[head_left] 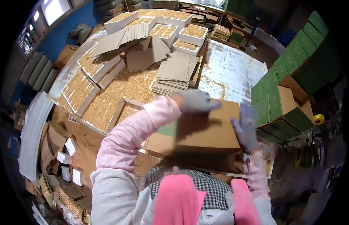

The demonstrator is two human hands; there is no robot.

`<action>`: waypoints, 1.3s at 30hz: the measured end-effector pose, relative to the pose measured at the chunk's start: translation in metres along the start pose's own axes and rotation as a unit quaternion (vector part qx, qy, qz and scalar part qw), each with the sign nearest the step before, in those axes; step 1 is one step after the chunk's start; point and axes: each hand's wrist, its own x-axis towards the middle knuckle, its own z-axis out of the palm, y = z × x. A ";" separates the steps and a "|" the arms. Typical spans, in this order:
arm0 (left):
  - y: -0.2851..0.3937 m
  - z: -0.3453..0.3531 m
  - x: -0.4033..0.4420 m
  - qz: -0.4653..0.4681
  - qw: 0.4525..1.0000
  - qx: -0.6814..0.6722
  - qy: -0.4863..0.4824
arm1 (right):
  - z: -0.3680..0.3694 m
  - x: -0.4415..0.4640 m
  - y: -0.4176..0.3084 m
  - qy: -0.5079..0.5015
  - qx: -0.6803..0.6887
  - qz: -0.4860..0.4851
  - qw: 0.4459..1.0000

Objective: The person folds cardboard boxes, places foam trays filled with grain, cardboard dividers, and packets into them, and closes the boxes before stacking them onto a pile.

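A brown cardboard carton [212, 129] stands in front of my body, with a brown flap spread over its top and a green patch at its left. Above its far left part is my gloved left hand [197, 101], fingers stretched to the right and somewhat blurred. It casts a shadow on the cardboard; whether it touches I cannot tell. My gloved right hand [246, 127] lies along the carton's right edge, thumb apart from the fingers. Beyond the carton, flat grey cardboard sheets [176, 69] are piled on loose golden-brown granular material [138, 82].
White trays [82, 92] filled with the granular material line the table's left and far sides. Green cartons [273, 84] are stacked at the right, with an open carton [294, 99] nearest. A yellow tape roll [318, 119] sits beyond it. Egg trays [71, 198] lie on the floor at lower left.
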 end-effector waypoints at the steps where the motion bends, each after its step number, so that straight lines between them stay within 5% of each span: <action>1: 0.010 0.037 -0.006 0.049 0.979 0.137 0.145 | 0.010 0.008 0.016 -0.080 0.196 0.099 0.972; 2: 0.013 0.064 -0.024 0.085 0.939 0.212 0.259 | 0.013 0.003 0.038 -0.016 0.096 -0.025 0.995; 4: -0.007 0.042 -0.065 0.105 0.958 -0.011 0.266 | 0.021 -0.037 0.093 0.110 -0.103 -0.265 0.952; 6: -0.062 0.040 -0.098 0.094 0.925 -0.088 0.357 | 0.047 -0.064 0.078 0.070 0.029 -0.151 0.986; 7: -0.053 0.039 -0.114 0.094 0.873 -0.293 0.378 | 0.055 -0.066 0.064 0.054 0.071 -0.119 0.989; 9: -0.042 0.078 -0.092 0.245 0.702 -0.462 0.483 | 0.042 -0.037 0.034 0.140 -0.099 -0.285 0.943; 10: -0.031 0.097 -0.083 0.134 0.764 -0.426 0.466 | 0.017 -0.018 -0.022 0.081 0.161 -0.145 0.973; 11: -0.027 0.112 -0.076 0.022 0.810 -0.382 0.445 | 0.000 0.004 -0.072 0.013 0.403 0.005 0.915; 12: -0.060 0.136 -0.066 -0.011 0.843 -0.469 0.263 | 0.002 0.020 -0.081 -0.065 0.294 -0.052 0.952; 14: -0.075 0.130 -0.062 -0.028 0.677 -0.682 0.275 | 0.022 0.036 -0.085 -0.197 0.077 -0.106 0.971; 15: -0.079 0.121 -0.064 -0.012 0.644 -0.700 0.308 | 0.050 0.042 -0.081 -0.247 -0.019 -0.101 0.963; 18: -0.075 0.106 -0.037 0.023 0.753 -0.519 0.405 | 0.118 0.033 -0.080 -0.331 -0.097 -0.124 0.930; 20: -0.061 0.106 -0.024 0.008 0.820 -0.425 0.383 | 0.071 0.050 -0.078 -0.337 0.078 -0.033 0.938; 21: -0.062 0.105 -0.021 -0.007 0.834 -0.414 0.365 | 0.058 0.062 -0.048 -0.146 0.059 -0.184 0.970; 22: -0.067 0.101 -0.021 -0.009 0.823 -0.441 0.358 | 0.031 0.068 -0.053 -0.087 0.188 -0.002 0.978; 23: -0.089 0.101 -0.021 -0.002 0.810 -0.438 0.389 | 0.006 0.062 0.013 -0.077 -0.010 0.002 0.997; 25: -0.202 0.147 0.001 -0.200 0.716 -0.351 0.569 | 0.000 0.031 0.095 -0.078 -0.101 0.111 0.986; 27: -0.284 0.150 -0.017 -0.391 0.544 -0.346 0.657 | 0.006 0.022 0.085 -0.066 0.000 0.239 0.969; 28: -0.306 0.157 -0.020 -0.607 0.487 -0.260 0.571 | 0.011 0.022 0.056 -0.042 -0.015 0.247 0.968; 29: -0.339 0.166 -0.019 -0.642 0.493 -0.359 0.466 | 0.016 0.020 0.049 -0.036 0.000 0.251 0.967; 31: -0.352 0.163 0.017 -0.563 0.456 -0.406 0.558 | 0.020 0.022 0.041 -0.023 0.022 0.256 0.966; 32: -0.346 0.161 0.037 -0.520 0.379 -0.461 0.611 | 0.021 0.022 0.041 -0.016 0.014 0.272 0.962; 35: -0.300 0.129 0.033 -0.473 0.391 -0.362 0.702 | 0.022 0.017 0.055 -0.007 0.004 0.302 0.953; 36: -0.303 0.127 0.028 -0.384 0.376 -0.413 0.736 | 0.021 0.017 0.062 -0.012 0.009 0.302 0.953; 39: -0.302 0.122 -0.012 -0.370 0.440 -0.483 0.660 | 0.021 0.027 0.054 -0.030 0.007 0.301 0.953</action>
